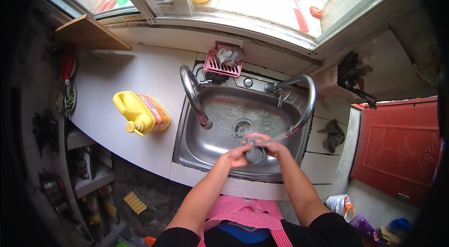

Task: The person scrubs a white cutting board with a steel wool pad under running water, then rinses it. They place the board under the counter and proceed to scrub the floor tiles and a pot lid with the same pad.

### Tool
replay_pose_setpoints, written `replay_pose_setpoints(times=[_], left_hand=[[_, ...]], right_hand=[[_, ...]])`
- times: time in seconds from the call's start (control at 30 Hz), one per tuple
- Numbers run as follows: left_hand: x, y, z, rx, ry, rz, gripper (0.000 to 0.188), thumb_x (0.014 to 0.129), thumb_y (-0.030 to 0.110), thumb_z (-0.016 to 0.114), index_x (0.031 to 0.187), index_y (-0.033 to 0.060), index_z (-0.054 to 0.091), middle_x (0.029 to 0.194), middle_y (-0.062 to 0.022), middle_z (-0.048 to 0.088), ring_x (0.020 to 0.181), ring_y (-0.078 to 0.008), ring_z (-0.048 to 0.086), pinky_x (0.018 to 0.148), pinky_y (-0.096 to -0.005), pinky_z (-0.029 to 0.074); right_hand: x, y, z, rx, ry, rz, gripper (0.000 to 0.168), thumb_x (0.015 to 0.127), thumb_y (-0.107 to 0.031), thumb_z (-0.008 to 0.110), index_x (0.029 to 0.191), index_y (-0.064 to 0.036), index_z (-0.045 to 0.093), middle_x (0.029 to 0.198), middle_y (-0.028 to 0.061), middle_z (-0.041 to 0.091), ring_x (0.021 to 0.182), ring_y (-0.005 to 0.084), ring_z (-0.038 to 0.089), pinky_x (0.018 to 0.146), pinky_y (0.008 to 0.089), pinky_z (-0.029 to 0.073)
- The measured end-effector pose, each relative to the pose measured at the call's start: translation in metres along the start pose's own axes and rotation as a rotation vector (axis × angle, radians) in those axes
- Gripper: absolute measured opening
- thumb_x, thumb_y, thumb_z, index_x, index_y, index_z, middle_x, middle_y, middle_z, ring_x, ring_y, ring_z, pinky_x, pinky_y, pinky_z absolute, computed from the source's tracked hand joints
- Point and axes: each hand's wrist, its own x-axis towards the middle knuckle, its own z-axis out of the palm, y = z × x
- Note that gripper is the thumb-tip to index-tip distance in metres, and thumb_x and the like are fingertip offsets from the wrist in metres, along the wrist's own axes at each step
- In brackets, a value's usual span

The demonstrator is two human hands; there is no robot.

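Over the near part of a stainless steel sink, my left hand and my right hand both grip a wet grey cloth. Water runs from the right curved faucet onto the cloth and my right hand. The left curved faucet reaches over the basin's left side, with no stream visible from it. Below the hands' far side lies the drain strainer, with water spread around it on the basin floor.
A yellow pump jug stands on the counter left of the sink. Behind the basin, a pink slotted rack holds a crumpled cloth. Another grey cloth lies on the right tiles. A utensil holder hangs at the right wall.
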Motion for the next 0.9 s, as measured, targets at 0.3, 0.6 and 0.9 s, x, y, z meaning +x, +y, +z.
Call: replay_pose_setpoints(times=[0.3, 0.6, 0.9], left_hand=[[0.013, 0.005, 0.019, 0.133, 0.186, -0.031, 0.038, 0.082, 0.013, 0.060, 0.114, 0.0016, 0.045, 0.108, -0.0114, 0.055, 0.097, -0.0208, 0.057, 0.079, -0.0319, 0.052], [0.016, 0.033, 0.036, 0.993, 0.482, -0.123, 0.023, 0.074, 0.014, 0.059, 0.096, 0.0077, 0.056, 0.078, -0.0010, 0.060, 0.055, -0.0061, 0.051, 0.041, -0.0190, 0.042], [0.046, -0.033, -0.049, 1.473, 0.835, 0.475, 0.046, 0.080, 0.018, 0.052, 0.119, -0.0023, 0.038, 0.105, -0.0252, 0.054, 0.088, -0.0332, 0.060, 0.067, -0.0425, 0.050]], right_hand=[[0.034, 0.008, 0.008, 0.103, 0.142, -0.394, 0.025, 0.083, -0.024, 0.060, 0.098, -0.004, 0.057, 0.087, 0.0057, 0.058, 0.086, 0.0181, 0.060, 0.077, 0.0301, 0.049], [0.060, 0.022, 0.020, 0.066, 0.403, -0.357, 0.019, 0.089, -0.027, 0.050, 0.089, -0.009, 0.055, 0.078, -0.0009, 0.051, 0.068, 0.0078, 0.046, 0.060, 0.0217, 0.040], [0.071, 0.064, 0.030, 0.261, 0.637, -0.205, 0.029, 0.091, -0.029, 0.041, 0.069, -0.011, 0.045, 0.058, -0.0020, 0.041, 0.048, 0.0084, 0.038, 0.042, 0.0232, 0.031]])
